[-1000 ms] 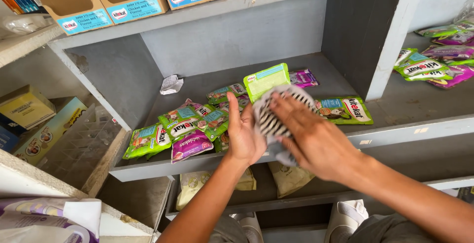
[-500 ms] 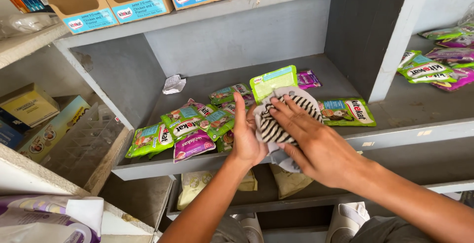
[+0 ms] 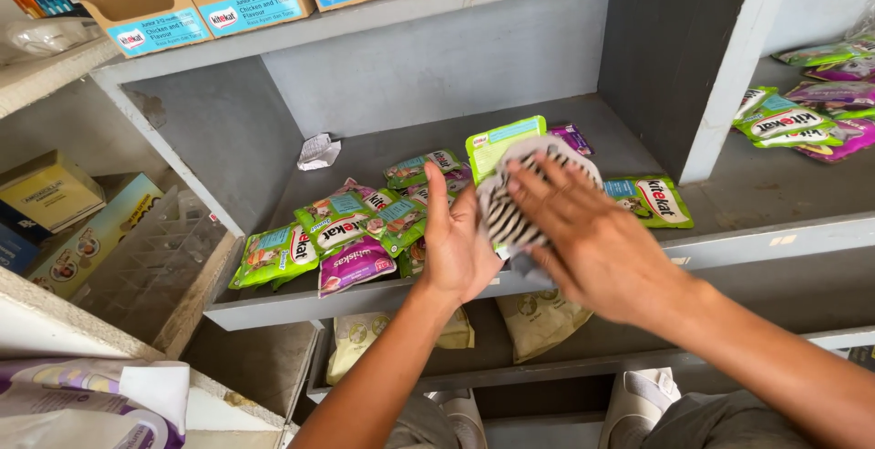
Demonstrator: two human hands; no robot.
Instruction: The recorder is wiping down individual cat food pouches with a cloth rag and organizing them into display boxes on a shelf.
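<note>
My right hand (image 3: 583,235) presses a black-and-white striped cloth (image 3: 507,216) against a light green pouch (image 3: 503,144), which stands tilted on the grey shelf (image 3: 729,248). My left hand (image 3: 456,244) props the pouch from the left with its palm, fingers pointing up. Green and purple pet food pouches (image 3: 351,230) lie scattered on the shelf to the left of my hands. Another green pouch (image 3: 656,198) lies flat to the right. The lower half of the held pouch is hidden behind my hands.
Cardboard boxes (image 3: 210,2) stand on the shelf above. A crumpled paper (image 3: 317,151) lies at the shelf's back left. More pouches (image 3: 802,116) fill the compartment to the right. Tan bags (image 3: 542,317) lie on the lower shelf. Yellow boxes (image 3: 50,194) sit at far left.
My right hand has slid the striped cloth a little across the green pouch; my left hand stays against its left side. The pouch remains in about the same spot.
</note>
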